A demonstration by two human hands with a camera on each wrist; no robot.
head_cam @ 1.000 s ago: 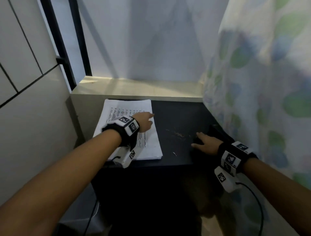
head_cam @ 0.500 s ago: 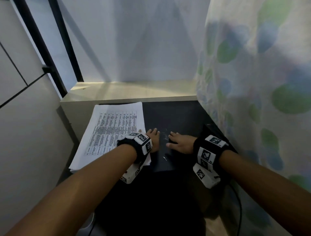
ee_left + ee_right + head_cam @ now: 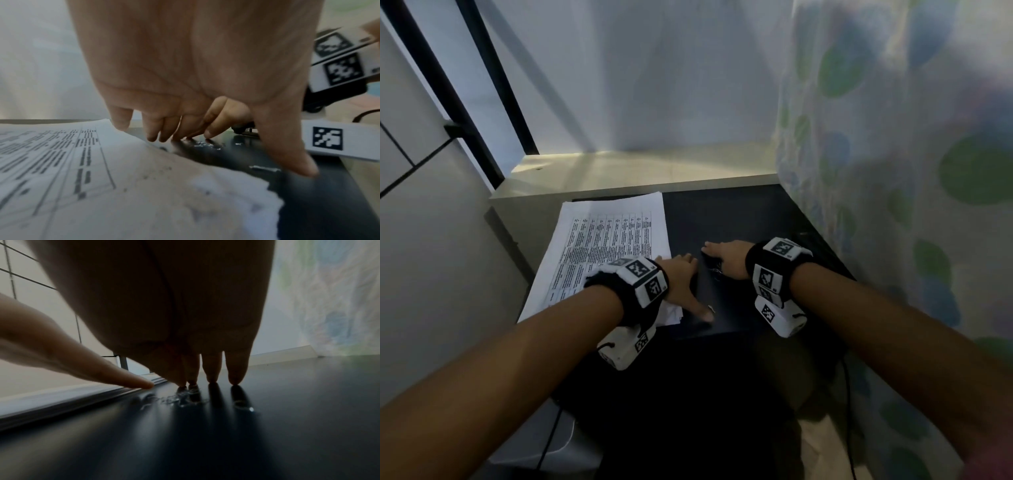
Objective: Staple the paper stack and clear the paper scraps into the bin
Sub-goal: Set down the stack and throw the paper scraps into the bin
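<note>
Head view: both flat hands (image 3: pixel 681 277) flank scraps (image 3: pixel 717 272).

Both forearms are bare, with no sleeves in view. The left hand (image 3: pixel 683 281) and the right hand (image 3: pixel 729 258) wear no gloves or rings that can be made out. Each wrist carries a black fuzzy band (image 3: pixel 628 310) topped with white blocks printed with black-and-white square marker patterns (image 3: pixel 780 248). Under each wrist hangs a white boxy camera unit (image 3: pixel 625 346), also bearing a square marker; the right one (image 3: pixel 780 317) matches it. A thin black cable (image 3: pixel 847 387) runs down from the right unit, and another (image 3: pixel 548 442) drops below the left arm
</note>
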